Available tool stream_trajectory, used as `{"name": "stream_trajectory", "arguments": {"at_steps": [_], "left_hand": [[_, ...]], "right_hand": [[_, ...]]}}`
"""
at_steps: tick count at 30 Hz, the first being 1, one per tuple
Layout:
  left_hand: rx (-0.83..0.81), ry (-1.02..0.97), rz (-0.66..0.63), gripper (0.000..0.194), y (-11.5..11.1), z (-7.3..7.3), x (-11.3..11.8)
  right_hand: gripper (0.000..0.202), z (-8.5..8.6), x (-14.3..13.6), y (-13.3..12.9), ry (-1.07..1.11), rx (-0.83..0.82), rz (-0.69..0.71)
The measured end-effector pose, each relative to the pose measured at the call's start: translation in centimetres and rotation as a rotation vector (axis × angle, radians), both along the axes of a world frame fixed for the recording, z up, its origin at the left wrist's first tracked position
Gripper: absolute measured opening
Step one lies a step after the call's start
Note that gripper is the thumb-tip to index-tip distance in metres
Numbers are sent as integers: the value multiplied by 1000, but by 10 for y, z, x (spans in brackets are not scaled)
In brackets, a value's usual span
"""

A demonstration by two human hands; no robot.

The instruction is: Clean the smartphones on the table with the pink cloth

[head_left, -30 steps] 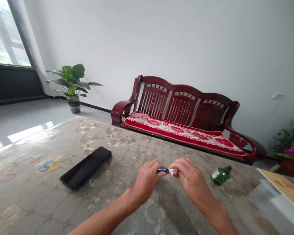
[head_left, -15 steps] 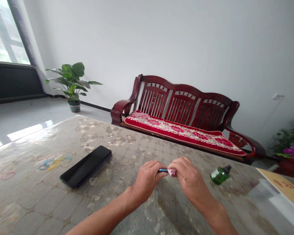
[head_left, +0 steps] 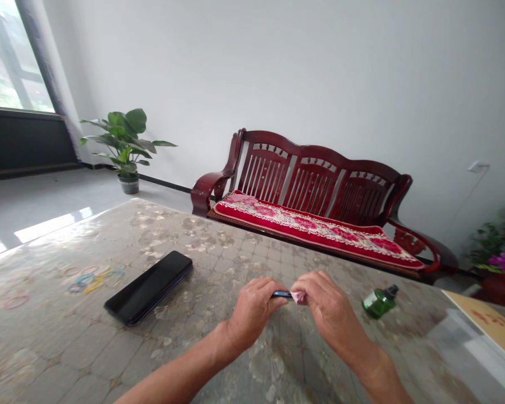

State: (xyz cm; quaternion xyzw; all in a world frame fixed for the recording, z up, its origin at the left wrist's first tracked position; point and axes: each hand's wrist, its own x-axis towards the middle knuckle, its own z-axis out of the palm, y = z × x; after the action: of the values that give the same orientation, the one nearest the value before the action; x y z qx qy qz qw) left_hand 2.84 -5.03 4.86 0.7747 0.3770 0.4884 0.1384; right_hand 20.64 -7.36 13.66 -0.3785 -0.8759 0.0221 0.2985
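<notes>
Near the middle of the view, my left hand (head_left: 255, 308) pinches a thin blue-and-dark object (head_left: 281, 294), whose far part is hidden in the fingers. My right hand (head_left: 326, 303) grips a small crumpled pink cloth (head_left: 298, 297) against the right end of that object. Both hands are just above the patterned tablecloth (head_left: 219, 275). A black phone (head_left: 151, 286) lies flat to the left of my hands. To the right, a green bottle with a black cap (head_left: 379, 301) rests on its side or tilted; its exact pose is unclear.
Coloured rubber bands (head_left: 93, 279) lie at the left of the table. A yellowish board (head_left: 483, 317) is at the right edge. Beyond the table stand a dark red wooden bench (head_left: 309, 174) and a potted plant (head_left: 128, 182).
The pink cloth and my right hand have shifted slightly right along the thin object, and a little more of its blue surface shows. Both hands keep their grip.
</notes>
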Motion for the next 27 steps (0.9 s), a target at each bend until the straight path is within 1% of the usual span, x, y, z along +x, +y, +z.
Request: {"name": "stream_trajectory", "arguments": {"at_steps": [15,22,27], "left_hand": [[2,15,6,35,0,-1,-1],[-40,-3,-8,29,0,2,-1],[-30,6,-2,24,1,-2,-1]], "right_hand": [[20,-2,-2,-1,-15,8,15],[20,-1,1,-1,-16,-20,19],[20,-1,-2,-2,-11,-22,12]]}}
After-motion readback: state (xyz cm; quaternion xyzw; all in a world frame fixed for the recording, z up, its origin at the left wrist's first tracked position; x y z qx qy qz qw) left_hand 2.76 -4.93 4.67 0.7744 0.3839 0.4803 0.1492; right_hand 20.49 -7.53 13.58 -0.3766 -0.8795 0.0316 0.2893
